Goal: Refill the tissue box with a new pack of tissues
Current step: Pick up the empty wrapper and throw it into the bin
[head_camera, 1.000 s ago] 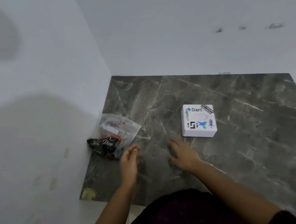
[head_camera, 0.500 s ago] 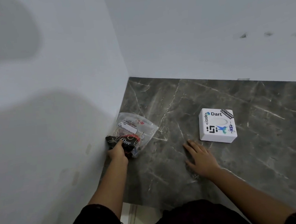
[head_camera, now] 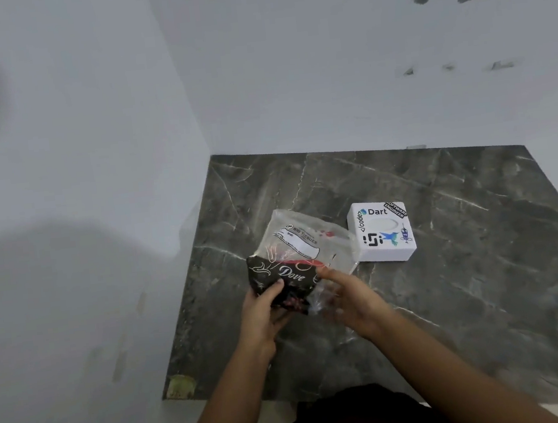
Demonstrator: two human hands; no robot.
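A clear plastic tissue pack (head_camera: pixel 303 243) with a white label and a black printed end is lifted above the dark marble counter (head_camera: pixel 450 279). My left hand (head_camera: pixel 262 311) grips the pack's black end from below, thumb on top. My right hand (head_camera: pixel 346 293) holds the pack's near right edge, fingers curled on the plastic. A white square tissue box (head_camera: pixel 381 231) with stickers and an oval slot on top sits on the counter just right of the pack.
White walls (head_camera: pixel 93 162) close off the counter on the left and at the back. The counter's near edge has a chipped yellowish corner (head_camera: pixel 180 387) at the lower left. My dark clothing (head_camera: pixel 354 417) fills the bottom centre.
My left hand has lifted the tissue pack from beside the left wall and carried it toward the box. My right hand has left the counter and taken hold of the pack.
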